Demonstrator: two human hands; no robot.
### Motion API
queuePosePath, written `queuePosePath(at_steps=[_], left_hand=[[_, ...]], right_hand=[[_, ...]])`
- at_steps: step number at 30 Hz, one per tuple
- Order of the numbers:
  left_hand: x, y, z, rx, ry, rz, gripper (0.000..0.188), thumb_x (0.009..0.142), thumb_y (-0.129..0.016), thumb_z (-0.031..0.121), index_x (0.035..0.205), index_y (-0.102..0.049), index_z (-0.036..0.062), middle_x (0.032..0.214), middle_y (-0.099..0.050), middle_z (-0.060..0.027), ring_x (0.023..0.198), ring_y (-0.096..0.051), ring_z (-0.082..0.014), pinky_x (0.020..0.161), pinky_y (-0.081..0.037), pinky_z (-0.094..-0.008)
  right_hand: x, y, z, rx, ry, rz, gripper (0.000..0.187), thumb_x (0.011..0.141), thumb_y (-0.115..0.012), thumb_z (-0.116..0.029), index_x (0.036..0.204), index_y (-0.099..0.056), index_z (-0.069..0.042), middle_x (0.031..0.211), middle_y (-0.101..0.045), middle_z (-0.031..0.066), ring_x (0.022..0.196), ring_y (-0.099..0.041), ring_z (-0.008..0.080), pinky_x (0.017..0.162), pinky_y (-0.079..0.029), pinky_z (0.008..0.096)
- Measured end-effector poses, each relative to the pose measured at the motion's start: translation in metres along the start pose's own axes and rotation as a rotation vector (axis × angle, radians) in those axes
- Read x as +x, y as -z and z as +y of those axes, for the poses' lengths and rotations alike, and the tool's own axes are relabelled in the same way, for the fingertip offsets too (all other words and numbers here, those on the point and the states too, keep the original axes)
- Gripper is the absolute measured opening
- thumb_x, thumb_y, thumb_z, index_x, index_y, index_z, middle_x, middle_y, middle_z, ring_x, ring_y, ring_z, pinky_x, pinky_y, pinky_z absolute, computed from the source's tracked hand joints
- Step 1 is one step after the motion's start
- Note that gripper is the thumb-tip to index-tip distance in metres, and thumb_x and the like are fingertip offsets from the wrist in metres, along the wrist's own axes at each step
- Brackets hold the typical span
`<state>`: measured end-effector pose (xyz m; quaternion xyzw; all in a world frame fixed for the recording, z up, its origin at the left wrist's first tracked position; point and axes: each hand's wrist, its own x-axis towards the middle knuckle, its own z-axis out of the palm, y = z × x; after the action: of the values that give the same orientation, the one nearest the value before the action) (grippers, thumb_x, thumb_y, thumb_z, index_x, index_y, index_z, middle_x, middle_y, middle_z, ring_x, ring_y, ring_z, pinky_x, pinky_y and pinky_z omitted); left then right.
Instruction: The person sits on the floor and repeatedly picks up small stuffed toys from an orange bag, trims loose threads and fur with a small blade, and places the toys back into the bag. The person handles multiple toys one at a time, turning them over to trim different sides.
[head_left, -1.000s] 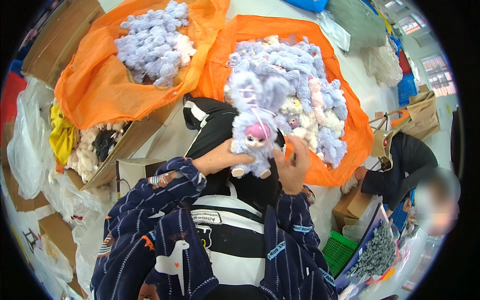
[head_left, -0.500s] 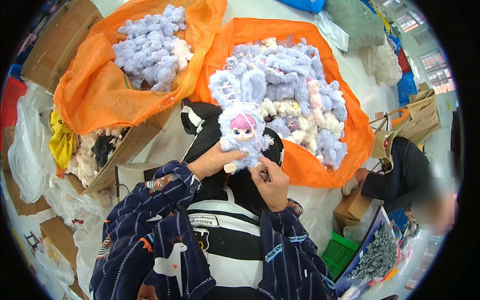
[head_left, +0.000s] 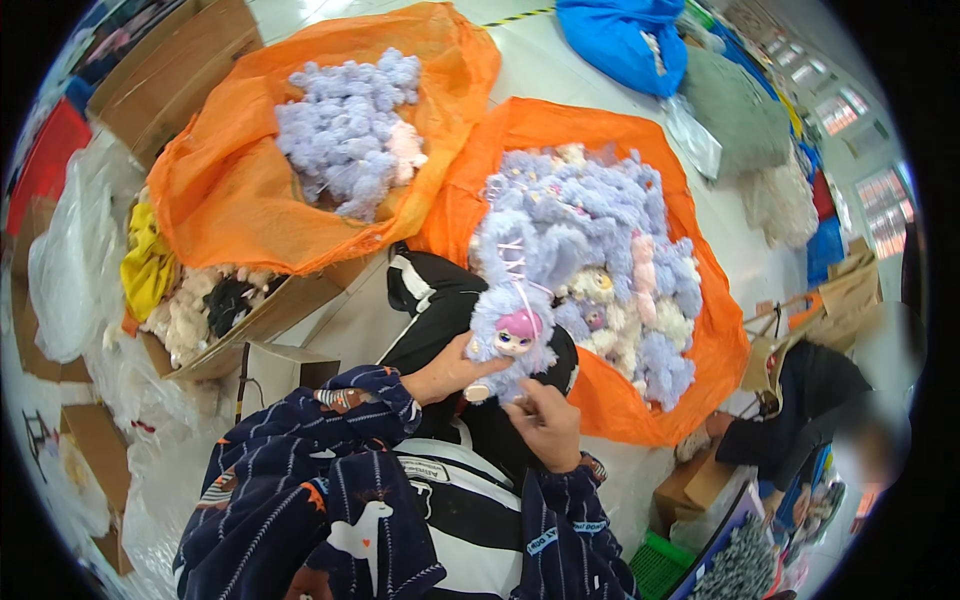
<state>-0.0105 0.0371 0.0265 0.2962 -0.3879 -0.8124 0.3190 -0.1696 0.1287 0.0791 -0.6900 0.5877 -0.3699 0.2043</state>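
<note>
A lavender plush doll (head_left: 508, 372) with long bunny ears, a pink fringe and a vinyl face is held upright over my lap, turned slightly. My left hand (head_left: 440, 376) is closed round its lower left side, thumb in front of the body. My right hand (head_left: 548, 425) has its fingers pinched at the doll's lower right, where they cover one foot. The other foot, with a cream-coloured sole (head_left: 478, 393), shows beside my left hand. White lacing crosses one ear, and a thin pale cord hangs past the face.
Beyond my knees, an orange sack (head_left: 690, 400) holds many lavender, cream and pink plush dolls. Another orange sack (head_left: 215, 215) at far left holds more lavender plush. Left of me stands a cardboard box (head_left: 255, 310) with pale plush pieces. A co-worker (head_left: 815, 390) bends at the right near a green crate (head_left: 660, 565).
My view has shifted, so the scene sits lower and further right. The doll has tilted a little, and my right fingers have curled more over its lower right foot.
</note>
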Motion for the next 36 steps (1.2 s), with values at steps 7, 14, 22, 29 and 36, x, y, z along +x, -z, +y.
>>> queuePosePath(at_steps=[7,14,22,29,36], left_hand=[[-0.001,0.002,0.014,-0.039,0.077,-0.178,0.041,0.084,-0.065,0.012,0.122,-0.051,0.0017,0.112,-0.059,-0.0053,0.101,-0.056,-0.0134,0.089,-0.044,-0.0292],[0.003,0.01,0.011,-0.08,0.13,-0.201,0.042,0.087,-0.061,0.018,0.123,-0.048,0.0002,0.11,-0.058,-0.0055,0.099,-0.057,-0.0138,0.088,-0.045,-0.0288],[0.004,0.01,-0.002,-0.13,0.106,-0.037,0.038,0.096,-0.046,0.025,0.123,-0.047,-0.0007,0.108,-0.058,-0.005,0.094,-0.056,-0.0105,0.083,-0.045,-0.0251],[0.002,0.002,-0.003,-0.01,-0.068,-0.018,0.033,0.094,-0.049,0.015,0.122,-0.044,-0.0001,0.107,-0.056,-0.0042,0.093,-0.054,-0.009,0.082,-0.044,-0.0248],[0.004,0.004,-0.004,0.123,-0.127,-0.032,0.032,0.09,-0.054,0.008,0.119,-0.041,0.0028,0.105,-0.054,-0.0033,0.094,-0.053,-0.0085,0.082,-0.044,-0.0251]], right_hand=[[0.032,0.012,0.017,0.326,-0.449,0.324,0.023,0.08,-0.066,-0.009,0.1,-0.061,0.002,0.082,-0.059,-0.0007,0.065,-0.047,0.0037,0.058,-0.038,0.0181],[0.033,-0.007,0.025,0.365,-0.561,0.123,0.038,0.081,-0.068,-0.018,0.109,-0.058,0.005,0.096,-0.063,0.008,0.082,-0.055,0.01,0.074,-0.045,0.0226],[0.026,-0.011,0.024,0.349,-0.547,0.164,0.038,0.082,-0.067,-0.02,0.107,-0.058,0.006,0.091,-0.062,0.0077,0.075,-0.053,0.0097,0.068,-0.044,0.0232],[0.024,-0.009,0.021,0.358,-0.598,0.141,0.042,0.08,-0.068,-0.025,0.105,-0.056,0.006,0.09,-0.062,0.0094,0.077,-0.055,0.0121,0.069,-0.045,0.0247],[0.023,-0.019,0.037,0.36,-0.54,0.109,0.051,0.076,-0.071,-0.028,0.108,-0.053,0.009,0.097,-0.062,0.0148,0.089,-0.058,0.0183,0.079,-0.045,0.0296]])
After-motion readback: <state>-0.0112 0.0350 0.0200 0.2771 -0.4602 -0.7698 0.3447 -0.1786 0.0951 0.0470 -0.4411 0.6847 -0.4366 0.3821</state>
